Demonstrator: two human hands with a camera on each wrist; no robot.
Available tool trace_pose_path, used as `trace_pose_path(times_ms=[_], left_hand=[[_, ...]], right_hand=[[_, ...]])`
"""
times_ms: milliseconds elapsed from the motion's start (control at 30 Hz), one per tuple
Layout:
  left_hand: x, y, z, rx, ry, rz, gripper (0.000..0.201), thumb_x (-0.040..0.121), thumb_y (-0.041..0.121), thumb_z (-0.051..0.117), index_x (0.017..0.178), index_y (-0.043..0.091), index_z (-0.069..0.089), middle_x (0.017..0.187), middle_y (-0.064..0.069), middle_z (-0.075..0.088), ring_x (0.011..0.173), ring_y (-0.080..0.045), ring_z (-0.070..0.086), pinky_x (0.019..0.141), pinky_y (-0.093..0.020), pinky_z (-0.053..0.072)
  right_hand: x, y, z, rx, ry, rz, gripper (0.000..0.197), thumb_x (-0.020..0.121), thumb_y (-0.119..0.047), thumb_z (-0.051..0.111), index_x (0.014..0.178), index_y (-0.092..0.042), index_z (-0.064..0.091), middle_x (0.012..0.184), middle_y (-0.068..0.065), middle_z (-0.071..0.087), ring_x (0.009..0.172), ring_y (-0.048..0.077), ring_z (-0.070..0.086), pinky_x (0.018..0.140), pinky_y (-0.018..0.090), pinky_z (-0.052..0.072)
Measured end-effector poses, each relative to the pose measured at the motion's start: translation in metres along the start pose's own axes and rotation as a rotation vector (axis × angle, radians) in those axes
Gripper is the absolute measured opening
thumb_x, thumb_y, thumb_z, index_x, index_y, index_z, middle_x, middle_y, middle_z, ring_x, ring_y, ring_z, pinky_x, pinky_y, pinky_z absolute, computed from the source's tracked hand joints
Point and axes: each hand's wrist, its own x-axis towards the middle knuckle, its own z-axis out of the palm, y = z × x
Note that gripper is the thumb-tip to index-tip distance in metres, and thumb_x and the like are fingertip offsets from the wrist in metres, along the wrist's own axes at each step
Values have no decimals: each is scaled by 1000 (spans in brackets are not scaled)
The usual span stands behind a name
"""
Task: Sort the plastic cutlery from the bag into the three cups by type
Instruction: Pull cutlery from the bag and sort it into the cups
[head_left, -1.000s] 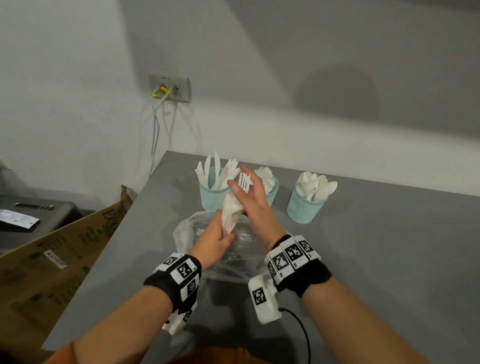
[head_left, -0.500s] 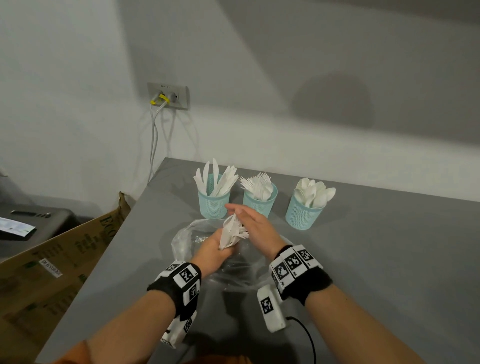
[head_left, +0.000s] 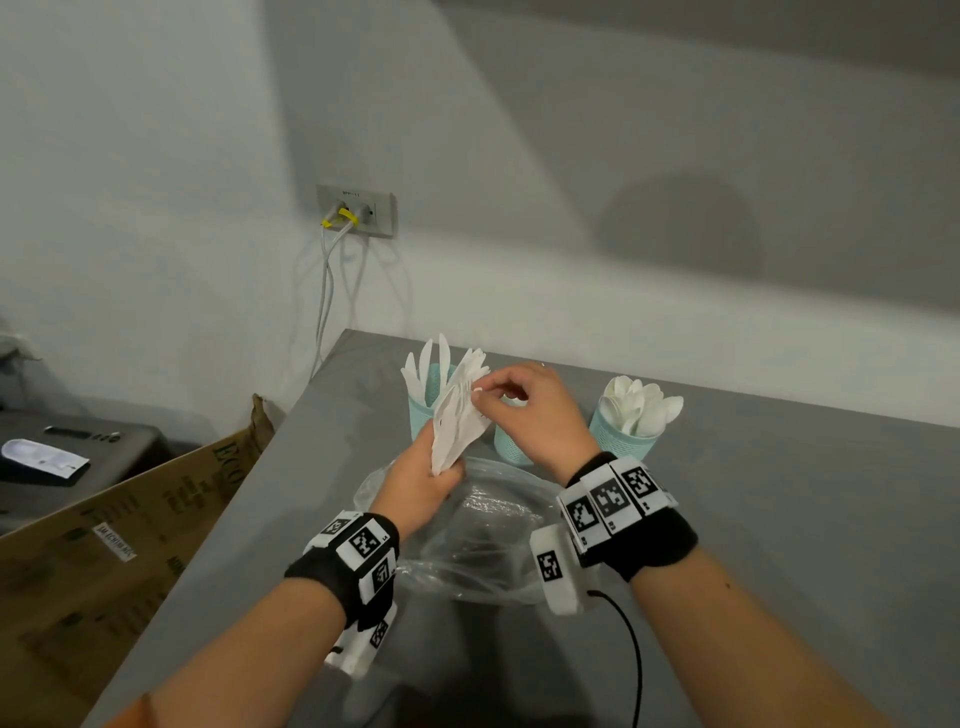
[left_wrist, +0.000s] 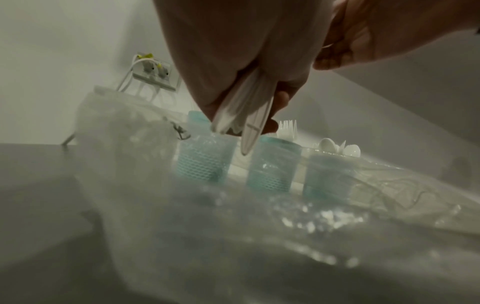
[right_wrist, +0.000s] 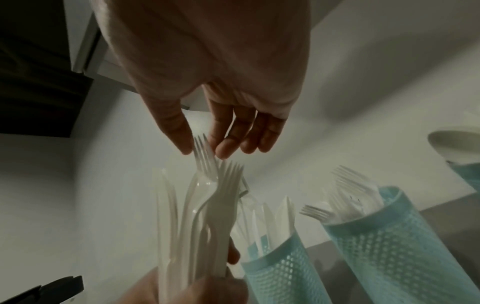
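Observation:
My left hand (head_left: 441, 470) grips a bundle of white plastic cutlery (head_left: 457, 426) by the handles, upright above the clear plastic bag (head_left: 493, 519). My right hand (head_left: 480, 392) pinches the tines of one fork (right_wrist: 203, 150) at the top of that bundle (right_wrist: 202, 216) between thumb and forefinger. Three teal mesh cups stand behind. The left cup (head_left: 423, 410) holds knives and the right cup (head_left: 618, 441) holds spoons. My right hand mostly hides the middle cup (head_left: 511, 449), which holds forks (right_wrist: 384, 236). The handle ends (left_wrist: 246, 115) stick out below my left fist.
The grey table (head_left: 779, 519) ends at its left edge (head_left: 270, 467), with a cardboard box (head_left: 104, 545) below it. A wall socket with cables (head_left: 356, 210) sits behind the cups. A black cable (head_left: 631, 649) runs from my right wrist.
My right hand came back from the fork cup to the bundle and now pinches a fork at its top. My left hand has lifted the bundle higher, toward the cups.

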Motion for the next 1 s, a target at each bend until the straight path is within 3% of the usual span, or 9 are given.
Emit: trace_pose_path(times_ms=[133,300,400,533,633,733,867,933,1000], left_hand=[[-4,3,-4,21,-10,8,53,85,15,60,131,34,42,84,13,61,67,-6,57,71,-39,54],[-7,6,-6,-5,-7,-7,47,86,15,59,122,40,44,83,5,64,59,-14,60,67,-45,57],[-7,11,-7,-22,-3,-8,45,90,12,56,127,34,43,83,4,62,54,-11,57,60,-35,56],[-4,20,-7,-32,-4,0,48,90,10,55,129,35,40,84,4,61,51,-9,54,55,-29,53],[-1,24,-7,-33,5,-18,51,90,9,55,126,40,37,88,1,61,52,-12,53,53,-31,54],[1,26,-9,-13,8,-30,51,90,12,55,130,38,37,93,-2,61,57,-15,54,53,-34,54],[4,26,-14,79,62,-64,28,93,18,54,117,18,42,85,0,54,66,-14,52,50,-28,50],[5,25,-15,113,108,-48,25,93,18,54,115,14,42,82,2,52,67,-10,50,54,-21,43],[5,27,-16,120,153,-31,24,92,16,54,114,13,43,82,4,53,69,-12,51,55,-19,38]], right_hand=[[6,-7,-9,25,-102,111,10,78,-10,68,78,-19,69,70,-8,63,63,0,56,61,8,43],[15,-17,-17,88,-58,83,14,88,-10,59,79,-21,60,76,-8,59,67,13,61,71,26,51],[17,-24,-21,216,21,29,5,95,-13,49,95,-16,53,84,-6,54,59,2,59,67,24,51],[17,-21,-16,181,-46,18,23,92,-25,57,115,-22,59,102,-1,56,86,11,56,72,16,42],[16,-14,-7,47,-85,-34,18,95,-32,52,103,-35,67,112,6,55,103,17,50,81,18,38],[18,-27,-13,72,14,-73,25,99,-28,42,86,-33,63,99,7,61,93,20,56,82,29,42],[19,-55,-31,369,297,-191,23,102,-30,35,89,-24,53,76,2,63,82,23,65,82,33,49],[16,-62,-35,374,360,-280,23,102,-32,35,90,-27,54,66,0,55,69,24,61,73,35,48],[14,-61,-33,267,304,-288,21,100,-34,41,91,-25,58,65,-5,48,61,14,47,62,33,41]])
